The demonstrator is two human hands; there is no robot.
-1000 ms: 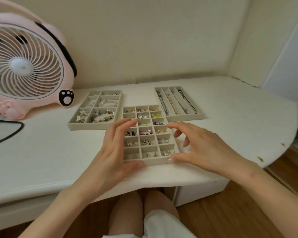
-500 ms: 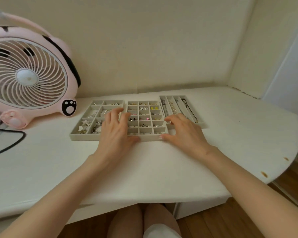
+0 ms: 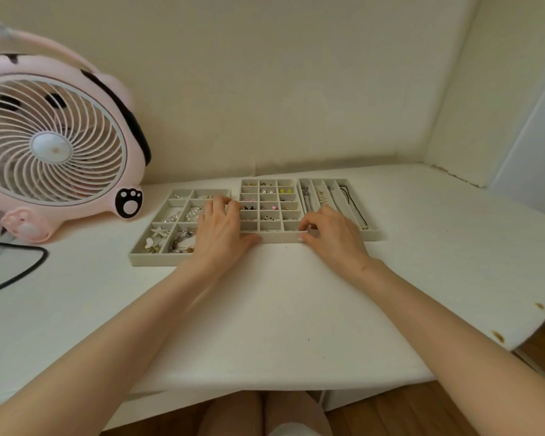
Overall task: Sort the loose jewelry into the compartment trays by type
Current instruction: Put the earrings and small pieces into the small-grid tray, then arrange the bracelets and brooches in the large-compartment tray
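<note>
- A pink fan (image 3: pixel 54 146) is standing at the far left of the desk (image 3: pixel 280 309), its black cable (image 3: pixel 19 275) trailing forward.
- The left tray (image 3: pixel 145 259) is sitting beside the fan, holding bracelets (image 3: pixel 183 242) in wide compartments.
- The left hand (image 3: pixel 221 231) is gripping the middle tray (image 3: pixel 277 237) at its near left corner, thumb pressing the front wall and fingers curling over the side.
- The middle tray is lying between the other two, carrying earrings (image 3: pixel 285 191) in small squares.
- The right hand (image 3: pixel 331 237) is gripping the near right corner, thumb and curled fingers pinching the wall.
- The right tray (image 3: pixel 375 236) is holding necklaces (image 3: pixel 353 204) in long slots.
- The step looks like squaring the middle tray into the row, and the sorting seems nearly done. Next, letting go gently, so no earring is hopping a divider.
</note>
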